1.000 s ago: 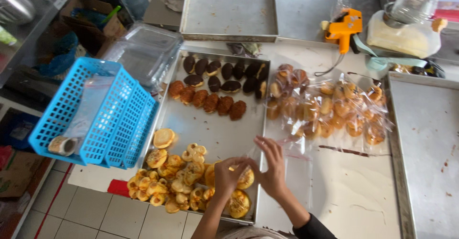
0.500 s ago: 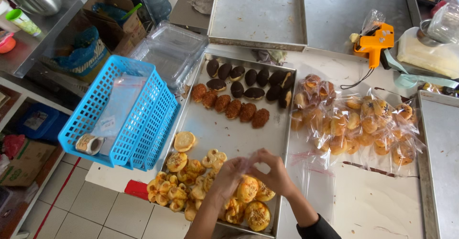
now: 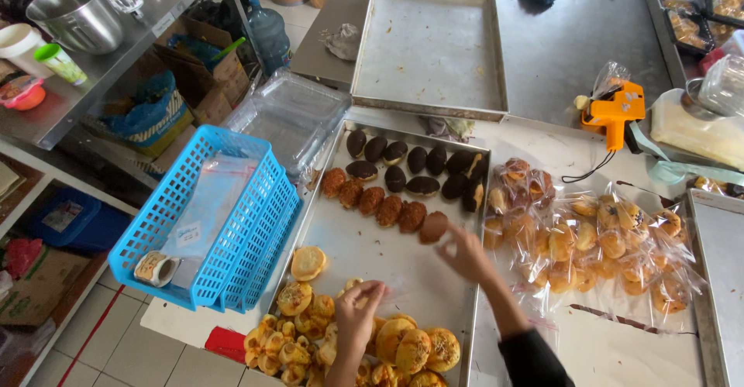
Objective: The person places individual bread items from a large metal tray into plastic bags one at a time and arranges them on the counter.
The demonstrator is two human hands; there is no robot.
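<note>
My left hand (image 3: 358, 309) rests on the golden pastries (image 3: 341, 344) heaped at the near end of the tray (image 3: 372, 251), fingers curled; whether it grips one I cannot tell, since the hand hides what lies under it. My right hand (image 3: 465, 254) hovers loose, fingers spread, near the brown buns (image 3: 380, 201) at the tray's right edge. Bagged pastries (image 3: 597, 247) crowd the counter (image 3: 620, 348) to the right. A blue basket (image 3: 209, 220) sits left. The near pastries are cut off by the frame.
</note>
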